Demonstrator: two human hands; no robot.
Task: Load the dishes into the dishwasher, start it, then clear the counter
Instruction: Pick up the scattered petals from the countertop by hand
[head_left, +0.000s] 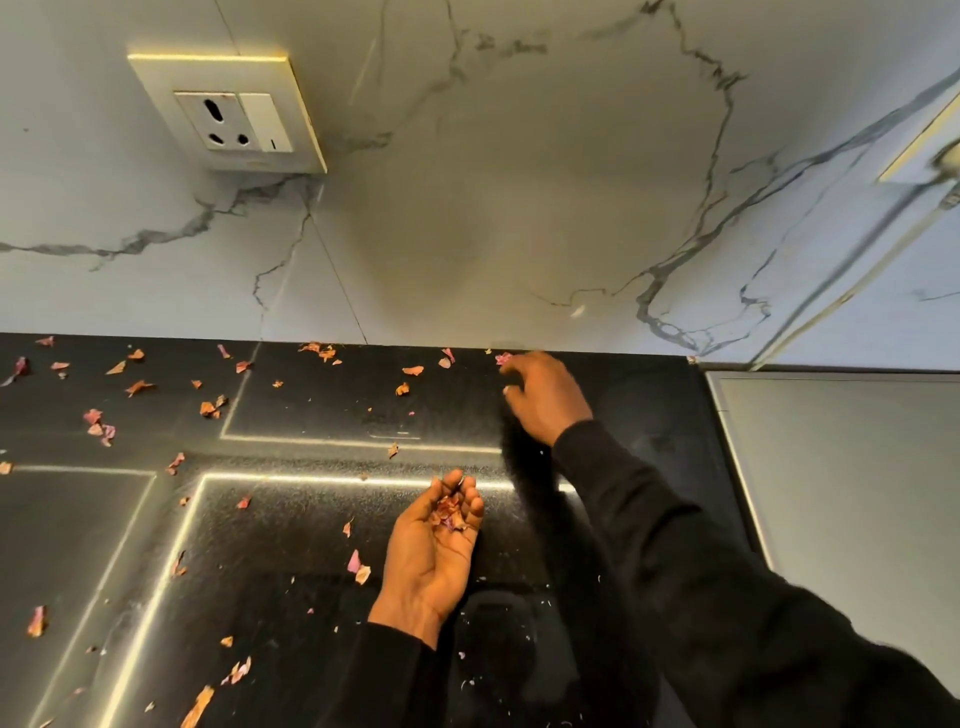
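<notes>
left grip (431, 540) cupped palm-up, held pink-orange papery peel scraps (449, 512) | right grip (540, 395) curled at pink scrap (503, 357) on black stone worktop (291, 545), pinch could not be told

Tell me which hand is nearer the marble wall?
Right. The right hand is at the counter's back edge, just below the marble wall; the left hand cups peels farther forward.

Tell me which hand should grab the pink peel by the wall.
Right: the right hand has its fingertips at the pink peel, while the left hand lies palm-up, cupping gathered peels.
</notes>
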